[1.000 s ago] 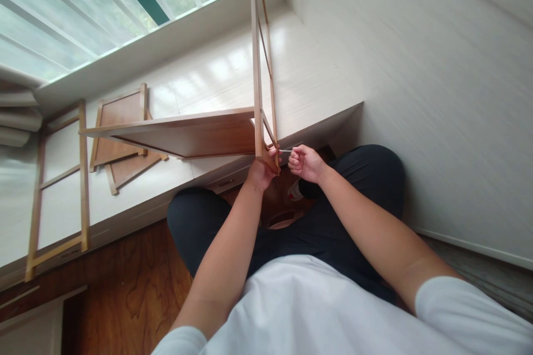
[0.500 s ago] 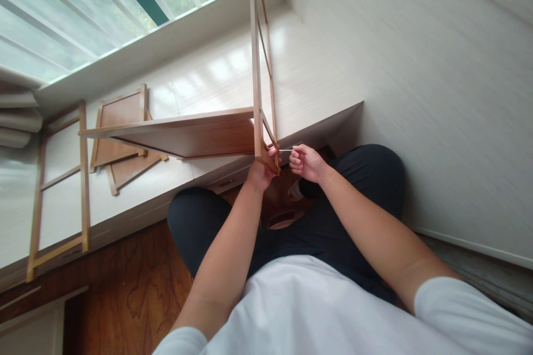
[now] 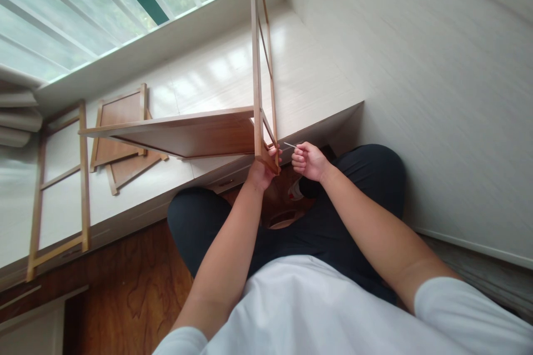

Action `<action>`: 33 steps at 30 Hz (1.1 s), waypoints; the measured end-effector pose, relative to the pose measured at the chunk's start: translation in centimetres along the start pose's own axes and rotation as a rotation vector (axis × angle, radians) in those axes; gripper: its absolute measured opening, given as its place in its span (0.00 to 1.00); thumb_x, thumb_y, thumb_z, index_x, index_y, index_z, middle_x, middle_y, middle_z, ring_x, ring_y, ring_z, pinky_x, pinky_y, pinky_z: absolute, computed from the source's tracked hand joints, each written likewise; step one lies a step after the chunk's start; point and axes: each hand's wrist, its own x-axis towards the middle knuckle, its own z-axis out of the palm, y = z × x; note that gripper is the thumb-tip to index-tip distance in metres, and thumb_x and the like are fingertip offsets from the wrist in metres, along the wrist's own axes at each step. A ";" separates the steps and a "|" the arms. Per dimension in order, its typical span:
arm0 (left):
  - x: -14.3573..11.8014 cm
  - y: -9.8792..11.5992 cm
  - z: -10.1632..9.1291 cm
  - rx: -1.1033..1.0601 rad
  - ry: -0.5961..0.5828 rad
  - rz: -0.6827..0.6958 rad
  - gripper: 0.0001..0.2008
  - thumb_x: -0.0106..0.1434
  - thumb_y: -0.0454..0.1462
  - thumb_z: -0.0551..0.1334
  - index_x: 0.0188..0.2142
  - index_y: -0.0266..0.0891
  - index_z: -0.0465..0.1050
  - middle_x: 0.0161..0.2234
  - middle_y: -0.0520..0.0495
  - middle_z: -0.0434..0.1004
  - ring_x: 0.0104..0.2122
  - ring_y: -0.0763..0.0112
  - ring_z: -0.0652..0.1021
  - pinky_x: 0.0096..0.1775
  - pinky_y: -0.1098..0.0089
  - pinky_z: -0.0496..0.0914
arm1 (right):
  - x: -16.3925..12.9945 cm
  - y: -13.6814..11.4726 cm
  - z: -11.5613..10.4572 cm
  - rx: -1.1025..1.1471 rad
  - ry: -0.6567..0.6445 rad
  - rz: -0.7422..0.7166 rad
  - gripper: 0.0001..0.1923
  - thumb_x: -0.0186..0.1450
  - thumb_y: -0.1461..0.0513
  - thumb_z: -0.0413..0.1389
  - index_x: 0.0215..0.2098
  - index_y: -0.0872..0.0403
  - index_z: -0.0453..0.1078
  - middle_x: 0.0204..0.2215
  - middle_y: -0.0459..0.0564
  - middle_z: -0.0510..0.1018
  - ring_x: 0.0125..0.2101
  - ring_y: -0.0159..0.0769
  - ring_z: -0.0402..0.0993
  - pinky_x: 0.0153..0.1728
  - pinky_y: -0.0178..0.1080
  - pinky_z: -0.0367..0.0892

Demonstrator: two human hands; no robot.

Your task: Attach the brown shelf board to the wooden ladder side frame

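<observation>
My left hand (image 3: 262, 174) is wrapped round the near end of an upright wooden frame (image 3: 255, 55), its fingertips showing at the frame's right side. A wooden shelf panel (image 3: 200, 136) meets this frame and extends left above the white ledge. Just to the right, my right hand (image 3: 308, 161) is closed, pinching a thin metal rod (image 3: 290, 145) that looks like a hex key. The rod's tip points left and slightly up, a little apart from the frame. Its other end is hidden in my fingers.
On the white ledge (image 3: 216, 86), two more wooden panels (image 3: 119, 122) lie overlapped at the left. Beside them a second ladder-like wooden frame (image 3: 84, 177) reaches past the ledge's front edge. A wall (image 3: 437, 94) rises close on the right; my knees are against the ledge front.
My right hand has shifted slightly right. The metal rod's tip has come away from the frame and now tilts upward to the left. My left hand and the frame have stayed in place.
</observation>
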 end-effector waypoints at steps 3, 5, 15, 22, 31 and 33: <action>0.1 0.0 -0.1 0.004 0.000 0.000 0.09 0.61 0.35 0.68 0.42 0.37 0.79 0.30 0.51 0.82 0.24 0.78 0.78 0.23 0.77 0.68 | 0.2 0.3 0.0 -0.122 0.055 -0.064 0.16 0.64 0.53 0.49 0.23 0.51 0.52 0.15 0.40 0.58 0.15 0.26 0.52 0.16 0.31 0.52; 0.1 0.0 -0.1 0.005 0.000 0.002 0.10 0.60 0.35 0.68 0.42 0.37 0.79 0.30 0.51 0.82 0.24 0.78 0.78 0.23 0.77 0.68 | 0.4 0.9 0.2 -0.230 0.108 -0.124 0.16 0.64 0.52 0.50 0.23 0.52 0.57 0.16 0.42 0.64 0.15 0.26 0.56 0.17 0.32 0.54; -0.1 -0.1 -0.1 0.010 -0.008 0.013 0.08 0.62 0.34 0.66 0.42 0.38 0.79 0.31 0.51 0.82 0.24 0.77 0.78 0.23 0.76 0.68 | -0.6 1.1 -0.1 -0.797 0.197 -0.442 0.17 0.70 0.52 0.52 0.29 0.54 0.70 0.22 0.45 0.73 0.22 0.27 0.65 0.26 0.31 0.58; 0.0 0.0 -0.1 0.017 -0.005 0.009 0.08 0.62 0.34 0.67 0.42 0.38 0.79 0.30 0.52 0.82 0.24 0.77 0.78 0.23 0.75 0.68 | -1.2 0.8 -0.5 -0.982 0.232 -0.538 0.19 0.74 0.52 0.48 0.30 0.54 0.69 0.23 0.45 0.73 0.25 0.30 0.66 0.31 0.33 0.59; -0.1 0.0 -0.1 0.022 -0.004 0.008 0.08 0.62 0.34 0.66 0.42 0.38 0.79 0.31 0.52 0.82 0.24 0.77 0.78 0.23 0.75 0.67 | -1.3 1.0 -0.1 -1.173 0.291 -0.602 0.19 0.75 0.55 0.46 0.29 0.53 0.68 0.22 0.45 0.73 0.25 0.30 0.67 0.32 0.34 0.57; -0.1 0.0 -0.1 0.022 -0.007 0.009 0.09 0.61 0.34 0.67 0.42 0.38 0.79 0.31 0.52 0.82 0.24 0.77 0.77 0.23 0.76 0.68 | -1.3 1.0 -0.2 -1.179 0.293 -0.603 0.20 0.75 0.55 0.46 0.29 0.53 0.67 0.22 0.45 0.73 0.25 0.30 0.67 0.32 0.34 0.56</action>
